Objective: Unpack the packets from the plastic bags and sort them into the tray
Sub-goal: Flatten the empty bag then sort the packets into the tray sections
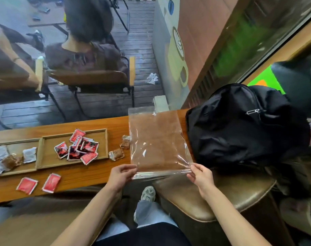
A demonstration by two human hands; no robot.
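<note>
Tray (39,153) sits at left of frame on the desk (90,176), two compartments: white and brown packets in the left one, red packets (80,148) piled in the right. Two red packets loose below it, brown packets (116,154) just right of its edge. Centre: left hand (122,176) pinches the near left corner of a clear plastic bag (158,139); right hand (200,177) pinches the near right corner. Bag looks emptied, held flat over the desk. Judged featherlight, limp, slick; best taken by the stiffer near rim. Black backpack (243,125) at right.
</note>
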